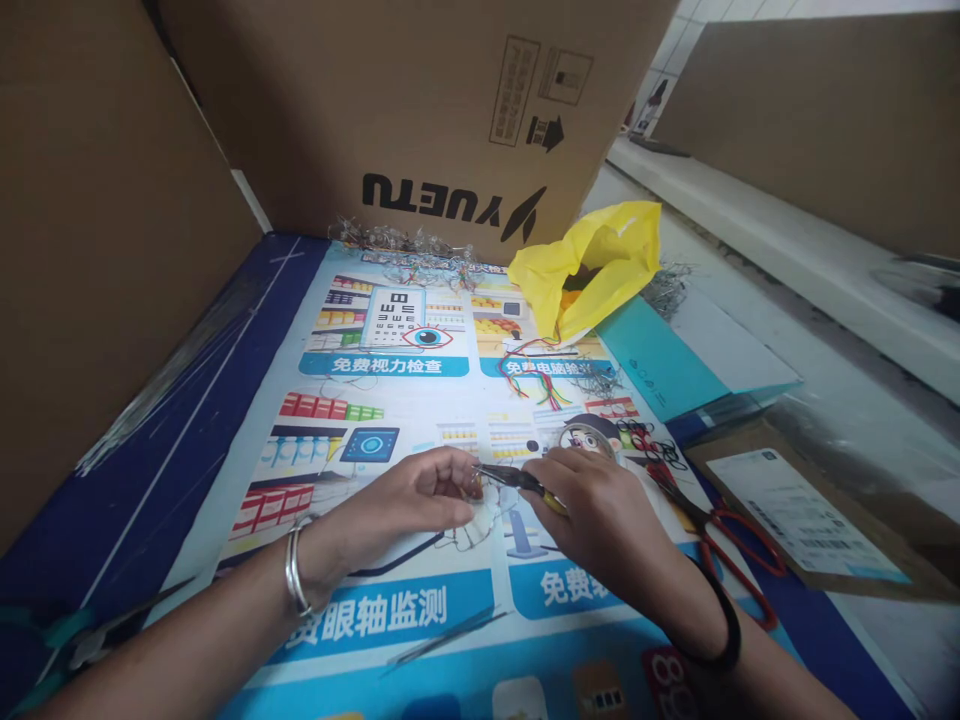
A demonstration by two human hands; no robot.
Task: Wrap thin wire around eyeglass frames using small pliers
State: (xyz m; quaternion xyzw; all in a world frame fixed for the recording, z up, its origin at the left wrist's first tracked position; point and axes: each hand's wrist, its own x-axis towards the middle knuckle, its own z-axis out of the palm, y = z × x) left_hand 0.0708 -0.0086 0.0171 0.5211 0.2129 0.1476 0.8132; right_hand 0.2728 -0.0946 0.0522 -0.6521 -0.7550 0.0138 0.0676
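My right hand [600,500] is closed round the handles of a pair of black needle-nose pliers [504,475] with a yellow grip. The jaws point left, meeting the fingertips of my left hand [431,490]. Between thumb and fingers, that hand pinches a small thin wire piece [474,488] with a bit of orange on it; its exact form is too small to make out. Thin wire loops [469,540] hang below the fingertips. On the printed poster [390,410] beneath lie red, green and yellow threads [551,392] and a small wire tangle [596,380].
A yellow bag [607,260] stands open at the back, beside clear beaded wire pieces [409,243]. Red-handled scissors [739,545] and a brown labelled parcel [810,520] lie right. Straight wires [169,385] lie left, green-handled cutters [71,640] near front left. Cardboard [420,110] walls the back.
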